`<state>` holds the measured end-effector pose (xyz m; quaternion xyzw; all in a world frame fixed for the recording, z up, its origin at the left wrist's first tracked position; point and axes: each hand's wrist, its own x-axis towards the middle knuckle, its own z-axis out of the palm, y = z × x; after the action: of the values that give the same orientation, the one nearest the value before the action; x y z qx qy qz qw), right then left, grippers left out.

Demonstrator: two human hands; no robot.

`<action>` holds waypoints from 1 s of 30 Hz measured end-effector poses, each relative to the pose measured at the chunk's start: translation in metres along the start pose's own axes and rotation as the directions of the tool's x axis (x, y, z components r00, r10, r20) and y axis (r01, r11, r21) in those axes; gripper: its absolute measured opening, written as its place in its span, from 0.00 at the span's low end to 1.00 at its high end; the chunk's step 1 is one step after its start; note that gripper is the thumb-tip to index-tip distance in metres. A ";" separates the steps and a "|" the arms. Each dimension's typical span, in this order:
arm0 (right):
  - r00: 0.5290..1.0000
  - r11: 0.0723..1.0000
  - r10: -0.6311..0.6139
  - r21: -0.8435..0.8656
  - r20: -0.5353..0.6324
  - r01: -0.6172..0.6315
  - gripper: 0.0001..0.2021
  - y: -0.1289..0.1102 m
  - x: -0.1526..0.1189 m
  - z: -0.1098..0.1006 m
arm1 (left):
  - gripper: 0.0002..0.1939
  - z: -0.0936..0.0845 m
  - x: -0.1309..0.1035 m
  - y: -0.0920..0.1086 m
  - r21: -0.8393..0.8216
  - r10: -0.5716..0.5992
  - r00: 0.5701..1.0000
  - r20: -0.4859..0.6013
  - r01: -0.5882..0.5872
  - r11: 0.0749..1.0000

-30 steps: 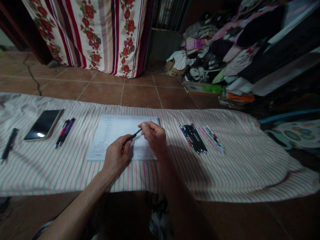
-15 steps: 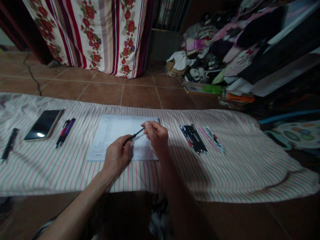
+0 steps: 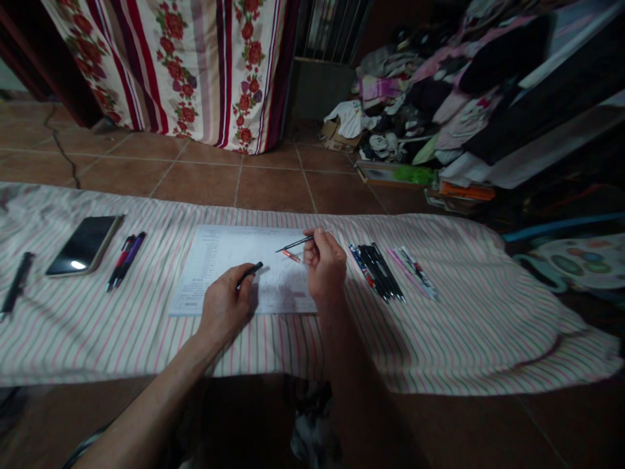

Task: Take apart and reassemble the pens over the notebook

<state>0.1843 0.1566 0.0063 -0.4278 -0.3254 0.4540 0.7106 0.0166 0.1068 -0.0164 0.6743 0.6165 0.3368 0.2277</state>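
My left hand [image 3: 227,296] is closed around a black pen barrel [image 3: 250,275], which points up to the right over the lower middle of a notebook [image 3: 234,251]. My right hand [image 3: 326,264] pinches a thin dark pen refill [image 3: 293,245] near the notebook's right edge. The refill slants down to the left, its tip apart from the barrel. Just below it, on the printed page, lies a small orange piece [image 3: 291,255] whose kind I cannot make out. The right hand covers part of the notebook's edge.
Several black pens [image 3: 383,270] and some patterned pens [image 3: 414,270] lie to the right on the striped cloth [image 3: 463,326]. Leftward are two coloured pens [image 3: 125,260], a phone [image 3: 85,244] and another black pen [image 3: 17,283]. Clothes [image 3: 434,98] are heaped beyond, on the right.
The refill has come out of the barrel as my right hand moved up and to the right. An orange piece now shows on the notebook. My left hand has barely moved.
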 end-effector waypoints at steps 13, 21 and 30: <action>0.984 0.978 0.137 0.140 0.115 -0.152 0.12 0.001 -0.006 0.012 | 0.17 0.000 0.004 -0.001 -0.110 -0.076 0.997 -0.022 0.074 0.991; 0.946 0.949 0.290 0.085 0.146 -0.304 0.16 0.001 -0.009 0.014 | 0.17 -0.001 0.005 -0.004 -0.179 -0.135 0.990 -0.038 0.126 0.976; 0.922 0.908 0.334 0.195 0.195 -0.370 0.10 0.006 -0.011 0.017 | 0.17 -0.002 0.005 -0.005 -0.278 -0.151 0.988 -0.036 0.135 0.951</action>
<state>0.1639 0.1529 0.0073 -0.3581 -0.2435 0.6415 0.6332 0.0117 0.1125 -0.0182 0.5797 0.6173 0.4209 0.3252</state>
